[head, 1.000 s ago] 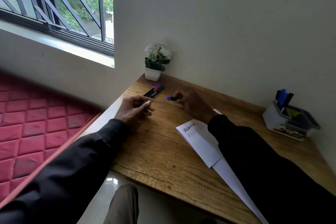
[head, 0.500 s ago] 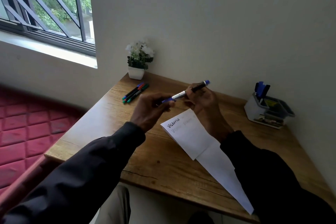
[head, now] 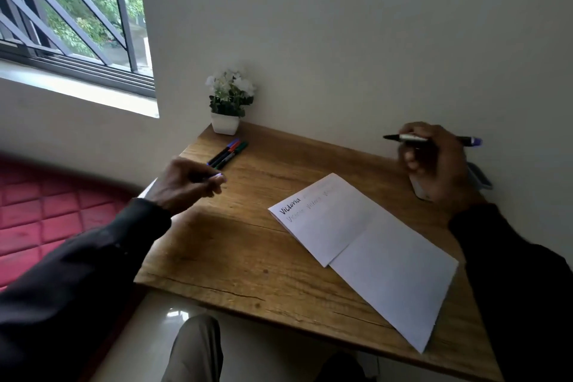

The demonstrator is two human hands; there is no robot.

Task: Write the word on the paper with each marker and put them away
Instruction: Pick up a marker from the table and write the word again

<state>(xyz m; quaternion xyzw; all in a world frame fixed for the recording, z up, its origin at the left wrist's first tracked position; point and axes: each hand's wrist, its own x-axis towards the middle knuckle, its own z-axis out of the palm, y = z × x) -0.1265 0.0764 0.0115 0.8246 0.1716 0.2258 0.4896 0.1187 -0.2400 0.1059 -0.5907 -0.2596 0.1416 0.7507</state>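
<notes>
We are holding the purple-ended marker (head: pixel 412 137) in our right hand (head: pixel 434 164), fingers curling round its barrel. It is lying almost level above the table (head: pixel 232 242), its dark tip pointing across toward our left hand (head: pixel 183 186). The left hand is pinching a small purple piece (head: pixel 218 176) between thumb and fingertips. It is blurred, so we cannot tell for certain that it is the cap.

The paper (head: pixel 372 242) is lying flat on the table between the two hands and nearer to us. The word "Victoria" is showing in black at its far corner, with fainter copies beside and below it. Three more markers (head: pixel 228 153) are lying side by side just beyond the left hand, and a potted plant (head: pixel 228 102) is standing beyond them against the wall. A grey container (head: pixel 480 178) is peeking out from behind the right hand.
</notes>
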